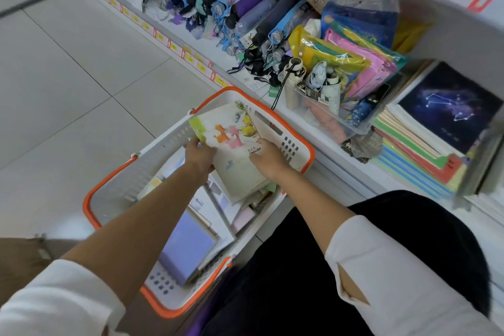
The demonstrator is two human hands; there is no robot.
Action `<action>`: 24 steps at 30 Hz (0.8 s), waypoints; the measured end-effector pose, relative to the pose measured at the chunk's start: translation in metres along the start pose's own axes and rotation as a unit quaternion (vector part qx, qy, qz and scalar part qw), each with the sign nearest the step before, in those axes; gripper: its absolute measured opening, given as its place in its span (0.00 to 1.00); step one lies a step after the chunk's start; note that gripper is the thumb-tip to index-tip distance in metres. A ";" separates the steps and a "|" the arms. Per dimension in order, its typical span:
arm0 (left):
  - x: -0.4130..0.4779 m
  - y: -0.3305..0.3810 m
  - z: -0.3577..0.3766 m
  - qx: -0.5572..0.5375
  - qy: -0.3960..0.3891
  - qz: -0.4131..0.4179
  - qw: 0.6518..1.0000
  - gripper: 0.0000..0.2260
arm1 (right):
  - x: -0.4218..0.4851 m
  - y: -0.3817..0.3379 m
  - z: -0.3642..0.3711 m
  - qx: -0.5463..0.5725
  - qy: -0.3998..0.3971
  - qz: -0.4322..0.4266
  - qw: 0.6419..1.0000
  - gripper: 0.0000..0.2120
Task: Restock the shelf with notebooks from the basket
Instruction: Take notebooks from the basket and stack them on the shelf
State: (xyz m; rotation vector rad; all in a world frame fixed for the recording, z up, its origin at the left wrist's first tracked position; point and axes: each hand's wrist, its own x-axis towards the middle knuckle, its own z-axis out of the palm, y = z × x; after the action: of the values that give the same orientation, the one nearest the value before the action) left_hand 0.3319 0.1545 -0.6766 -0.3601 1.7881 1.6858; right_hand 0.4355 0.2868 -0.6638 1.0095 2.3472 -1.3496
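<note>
A white basket with an orange rim (114, 194) stands on the floor against the shelf and holds several notebooks, among them a lilac one (188, 248). Over its far end I hold a pale notebook (231, 142) with coloured animal figures and the word ENGLISH. My left hand (200, 155) grips its left edge. My right hand (268, 158) grips its right side, thumb on the cover. To the right, the low shelf (354, 166) carries a stack of notebooks (425, 161) topped by a dark constellation cover (447, 106).
A clear bin (327, 114) of folded umbrellas and colourful plastic pouches (351, 63) sit on the shelf between basket and stack. More umbrellas (231, 5) fill the shelf farther left. Tiled floor (68, 76) spreads to the left. My dark-clothed knee (313, 267) is beside the basket.
</note>
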 end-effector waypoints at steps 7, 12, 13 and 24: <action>-0.023 0.042 0.010 -0.036 -0.134 0.007 0.990 0.23 | -0.024 -0.009 -0.037 0.105 0.153 0.004 0.983 0.05; -0.046 0.071 0.037 -0.001 -0.138 0.064 0.988 0.20 | -0.055 -0.012 -0.075 0.198 0.183 -0.089 0.959 0.14; -0.047 0.077 0.044 0.017 -0.125 0.084 0.988 0.18 | -0.065 -0.015 -0.086 0.221 0.180 -0.101 0.953 0.17; -0.178 0.166 0.188 0.117 -0.310 0.256 0.908 0.16 | -0.189 -0.010 -0.234 0.327 0.314 -0.154 0.878 0.25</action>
State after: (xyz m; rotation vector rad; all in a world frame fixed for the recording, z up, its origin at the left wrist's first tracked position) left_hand 0.4160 0.3181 -0.4296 0.7392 1.6236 1.6244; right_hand 0.5944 0.3949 -0.4320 1.4764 2.6150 -2.3427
